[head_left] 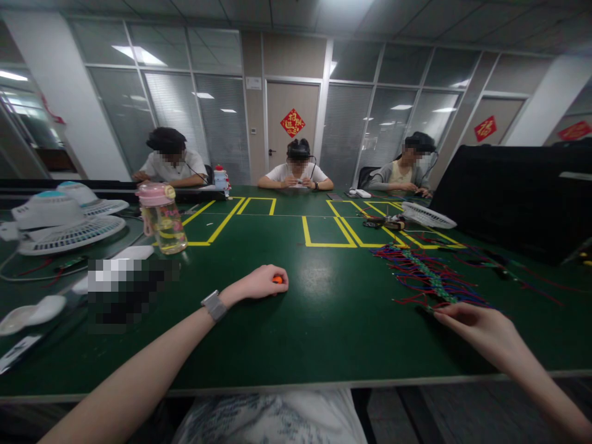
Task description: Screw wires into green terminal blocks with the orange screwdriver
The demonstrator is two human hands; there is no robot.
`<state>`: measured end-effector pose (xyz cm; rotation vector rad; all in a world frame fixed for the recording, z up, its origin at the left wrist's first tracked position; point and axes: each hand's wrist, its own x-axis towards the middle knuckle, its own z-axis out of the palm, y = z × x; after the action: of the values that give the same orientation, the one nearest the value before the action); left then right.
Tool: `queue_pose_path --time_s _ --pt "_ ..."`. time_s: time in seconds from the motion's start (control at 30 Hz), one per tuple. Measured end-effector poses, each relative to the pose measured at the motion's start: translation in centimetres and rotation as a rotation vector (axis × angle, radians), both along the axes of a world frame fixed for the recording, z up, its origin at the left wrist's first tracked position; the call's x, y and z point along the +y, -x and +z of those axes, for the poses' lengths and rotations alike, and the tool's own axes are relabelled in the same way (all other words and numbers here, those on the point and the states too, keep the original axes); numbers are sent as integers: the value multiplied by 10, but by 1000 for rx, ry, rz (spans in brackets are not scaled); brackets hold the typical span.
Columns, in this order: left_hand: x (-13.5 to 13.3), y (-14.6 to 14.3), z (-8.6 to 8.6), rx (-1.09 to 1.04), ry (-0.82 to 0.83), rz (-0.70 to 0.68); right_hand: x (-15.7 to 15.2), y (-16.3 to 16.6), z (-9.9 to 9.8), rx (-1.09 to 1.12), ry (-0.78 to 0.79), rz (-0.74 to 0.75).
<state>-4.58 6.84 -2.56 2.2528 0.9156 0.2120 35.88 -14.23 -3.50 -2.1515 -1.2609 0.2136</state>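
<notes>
My left hand (264, 282) rests on the table near its middle, fingers curled round a small orange object (277, 280). Only a bit of orange shows, so its kind is hidden. To the right, my right hand (476, 327) has thumb and forefinger pinched at the near end of a row of small green circuit boards (428, 274). Red and blue wires stick out from both sides of that row. A small dark-edged circuit board (426, 309) with wires is at my right fingertips.
The green table (319, 327) carries yellow tape rectangles (328, 245). Left stand a pink-lidded bottle (164, 219) and white fans (69, 228). A white fan grille (428, 216), loose wires and a big black box (513, 197) are right. Several people sit opposite.
</notes>
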Motion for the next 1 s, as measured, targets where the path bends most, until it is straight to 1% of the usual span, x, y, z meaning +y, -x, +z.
queue_pose_path --time_s 0.13,0.2,0.43,0.67,0.9,1.0 --pt "1 1 0 2 7 -3 0 1 4 25 -2 -27" --pt "0 0 0 7 7 -2 0 0 4 18 2 -17" --pt "1 1 -1 2 -6 -10 2 -6 -3 -70 28 50" --pt "2 1 -2 4 -17 -2 3 -3 -7 -80 40 59" --pt "-2 -1 2 15 -37 1 3 5 -6 -142 -31 78" --pt "-1 0 2 21 -29 1 3 7 -6 -154 -58 46"
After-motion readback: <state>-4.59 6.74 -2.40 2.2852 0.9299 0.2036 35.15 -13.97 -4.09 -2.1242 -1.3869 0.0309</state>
